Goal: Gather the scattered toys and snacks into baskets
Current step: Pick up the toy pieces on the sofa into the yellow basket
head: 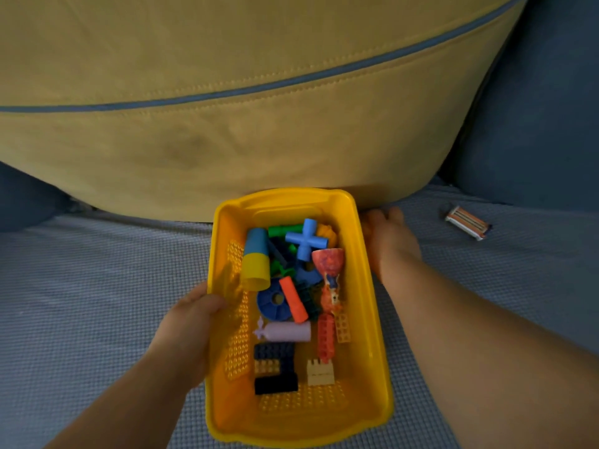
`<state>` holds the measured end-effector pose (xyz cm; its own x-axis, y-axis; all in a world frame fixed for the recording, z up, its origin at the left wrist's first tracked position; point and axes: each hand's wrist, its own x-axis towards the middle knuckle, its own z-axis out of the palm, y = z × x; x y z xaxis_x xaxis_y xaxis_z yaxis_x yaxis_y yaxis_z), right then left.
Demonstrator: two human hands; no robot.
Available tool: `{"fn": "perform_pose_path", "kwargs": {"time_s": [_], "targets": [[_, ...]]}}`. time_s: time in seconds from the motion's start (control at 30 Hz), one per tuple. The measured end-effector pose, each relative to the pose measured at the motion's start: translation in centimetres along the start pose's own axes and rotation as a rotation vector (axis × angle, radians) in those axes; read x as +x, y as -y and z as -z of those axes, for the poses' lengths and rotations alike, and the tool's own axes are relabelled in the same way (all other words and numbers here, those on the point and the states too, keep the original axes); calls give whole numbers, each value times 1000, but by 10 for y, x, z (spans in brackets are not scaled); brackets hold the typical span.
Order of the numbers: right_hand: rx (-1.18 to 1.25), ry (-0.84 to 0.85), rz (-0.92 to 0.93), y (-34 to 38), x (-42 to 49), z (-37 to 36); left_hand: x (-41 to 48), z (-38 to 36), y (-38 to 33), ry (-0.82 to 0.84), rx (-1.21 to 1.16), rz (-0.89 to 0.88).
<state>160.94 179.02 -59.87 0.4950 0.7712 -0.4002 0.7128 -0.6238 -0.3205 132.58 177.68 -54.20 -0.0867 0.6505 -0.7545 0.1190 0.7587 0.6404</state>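
A yellow plastic basket (372, 319) sits on the grey-blue sofa seat, full of toys: a blue cross connector (306, 238), a blue-and-yellow cup (256, 259), an orange tube (293, 299), a lilac cylinder (287, 331) and several building bricks. My left hand (191, 322) grips the basket's left rim, thumb over the edge. My right hand (390, 241) lies against the basket's right wall near its far corner; its fingers are mostly hidden. A wrapped snack bar (466, 222) lies on the seat to the right.
A large mustard-yellow cushion (243, 108) with blue piping stands right behind the basket. Dark blue sofa upholstery (534, 124) rises at the right and at the far left. The seat (81, 286) stretches out on both sides.
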Motion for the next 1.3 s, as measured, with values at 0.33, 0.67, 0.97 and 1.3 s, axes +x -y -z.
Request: {"fn": "perform_pose_path", "kwargs": {"time_s": [0.33, 0.67, 0.97, 1.3], "targets": [[154, -430, 27, -6, -72, 62, -28, -5, -6, -14, 14, -27], [-43, -155, 97, 25, -157, 20, -71, -34, -5, 41, 21, -21], [149, -459, 173, -11, -131, 58, -71, -60, -3, 95, 32, -36], [167, -480, -118, -107, -31, 73, -52, -107, -12, 136, 33, -17]]}}
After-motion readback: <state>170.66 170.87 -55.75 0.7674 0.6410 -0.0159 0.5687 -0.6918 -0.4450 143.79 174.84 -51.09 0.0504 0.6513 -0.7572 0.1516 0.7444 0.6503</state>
